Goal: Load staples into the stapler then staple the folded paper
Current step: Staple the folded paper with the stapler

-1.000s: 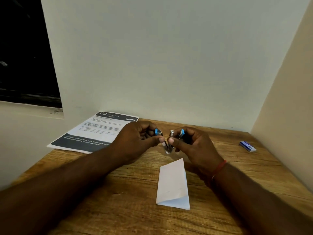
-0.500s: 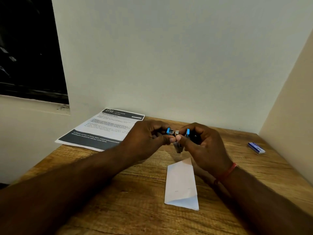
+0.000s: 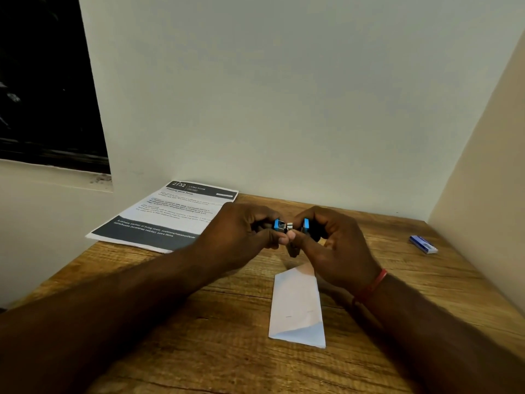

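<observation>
A small blue and black stapler [image 3: 289,227] is held above the wooden table [image 3: 199,351], swung open, with its two blue ends pointing up. My left hand [image 3: 241,231] grips its left half and my right hand [image 3: 335,245] grips its right half, thumbs meeting under the metal middle piece. Much of the stapler is hidden by my fingers. A folded white paper [image 3: 298,305] lies flat on the table just below and in front of my hands. A small blue staple box [image 3: 423,244] lies at the far right near the side wall.
A printed sheet [image 3: 159,217] with dark bands lies at the table's back left, overhanging the edge. A wall stands behind the table and another closes its right side. A dark window is at the upper left.
The stapler's two blue ends have come closer together between my hands. The camera has shifted, so everything sits further right in view. The paper and box have not moved on the table.
</observation>
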Tool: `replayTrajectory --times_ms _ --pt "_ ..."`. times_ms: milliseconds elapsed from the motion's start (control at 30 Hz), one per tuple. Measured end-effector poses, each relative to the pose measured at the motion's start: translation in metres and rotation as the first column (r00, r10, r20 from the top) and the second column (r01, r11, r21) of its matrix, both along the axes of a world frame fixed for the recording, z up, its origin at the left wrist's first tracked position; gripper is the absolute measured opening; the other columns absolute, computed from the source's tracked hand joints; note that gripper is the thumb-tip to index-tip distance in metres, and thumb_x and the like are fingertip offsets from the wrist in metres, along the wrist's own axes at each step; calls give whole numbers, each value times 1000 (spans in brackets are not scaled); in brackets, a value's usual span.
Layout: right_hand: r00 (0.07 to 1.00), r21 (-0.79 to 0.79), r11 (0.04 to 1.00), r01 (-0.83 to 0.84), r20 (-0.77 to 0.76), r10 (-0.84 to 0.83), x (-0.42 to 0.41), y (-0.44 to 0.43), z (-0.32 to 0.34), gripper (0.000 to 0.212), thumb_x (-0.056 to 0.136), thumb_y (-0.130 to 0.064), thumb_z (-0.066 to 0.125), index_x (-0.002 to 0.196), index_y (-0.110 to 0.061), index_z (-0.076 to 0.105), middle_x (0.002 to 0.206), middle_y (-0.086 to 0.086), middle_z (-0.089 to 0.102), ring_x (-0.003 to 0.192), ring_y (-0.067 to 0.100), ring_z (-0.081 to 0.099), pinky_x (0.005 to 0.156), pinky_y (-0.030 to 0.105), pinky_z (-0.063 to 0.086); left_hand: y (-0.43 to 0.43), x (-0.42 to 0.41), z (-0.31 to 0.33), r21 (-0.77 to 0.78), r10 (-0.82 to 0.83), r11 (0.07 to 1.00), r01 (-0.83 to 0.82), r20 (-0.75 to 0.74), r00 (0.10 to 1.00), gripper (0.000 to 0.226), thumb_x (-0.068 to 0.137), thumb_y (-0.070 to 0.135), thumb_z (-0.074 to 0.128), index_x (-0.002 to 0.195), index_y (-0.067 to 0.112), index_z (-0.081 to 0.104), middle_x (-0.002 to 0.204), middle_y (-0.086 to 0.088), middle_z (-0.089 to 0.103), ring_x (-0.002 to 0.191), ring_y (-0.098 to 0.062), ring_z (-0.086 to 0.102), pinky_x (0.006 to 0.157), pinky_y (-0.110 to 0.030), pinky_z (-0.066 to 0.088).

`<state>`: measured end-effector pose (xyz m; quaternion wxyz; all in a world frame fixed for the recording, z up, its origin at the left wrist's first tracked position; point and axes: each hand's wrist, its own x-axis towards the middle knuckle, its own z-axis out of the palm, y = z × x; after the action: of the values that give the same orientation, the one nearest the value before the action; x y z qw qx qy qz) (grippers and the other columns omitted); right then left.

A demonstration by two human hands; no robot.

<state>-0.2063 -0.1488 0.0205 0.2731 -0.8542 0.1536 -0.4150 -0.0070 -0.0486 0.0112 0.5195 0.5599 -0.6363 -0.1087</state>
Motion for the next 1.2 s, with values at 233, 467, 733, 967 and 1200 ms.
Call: replayTrajectory --times_ms 233,467,733,967,1200 --pt "999 -10 1000 -27 -28 27 -1 -5 -2 7 96 -13 85 96 -17 80 81 -4 82 77 16 80 70 19 59 -1 5 -3 19 10 1000 -11 63 998 14 89 27 94 103 28 89 86 5 85 83 -19 82 79 -58 69" --pt "999 63 997 -39 -11 40 2 -7 -4 7 98 -14 84 98 -20 80 84 -2 83 80 16 80 75 20 59 0 7 0 -8 15 1000 -14 100 995 18 88 42 91 101 29 89 86 5 84 82 -20 81 79 -55 68" --pt "997 234 972 -11 71 -5 7 -6 -11 70 100 -31 83 157 -53 49 123 -4 78 106 18 79 93 51 67 -6 0 5 -20 47 998 -58 -356 933 25 92 9 89 108 -6 78 83 -26 82 65 -20 83 62 -26 67" --pt "996 29 996 86 -11 -85 9 -6 -12 62 91 -30 91 144 -50 69 120 -19 79 97 11 78 74 44 68 -6 -3 6 10 19 1000 -16 -397 917 26 95 16 88 104 -5 77 84 -19 85 74 -33 85 76 -47 72" --pt "993 314 947 70 64 -95 10 -13 -18 22 98 -33 83 119 -38 83 102 -8 84 80 18 80 70 48 68 1 -3 13 183 -8 982 39 -169 986 49 88 63 87 122 30 76 99 -1 85 91 -14 83 85 -41 68"
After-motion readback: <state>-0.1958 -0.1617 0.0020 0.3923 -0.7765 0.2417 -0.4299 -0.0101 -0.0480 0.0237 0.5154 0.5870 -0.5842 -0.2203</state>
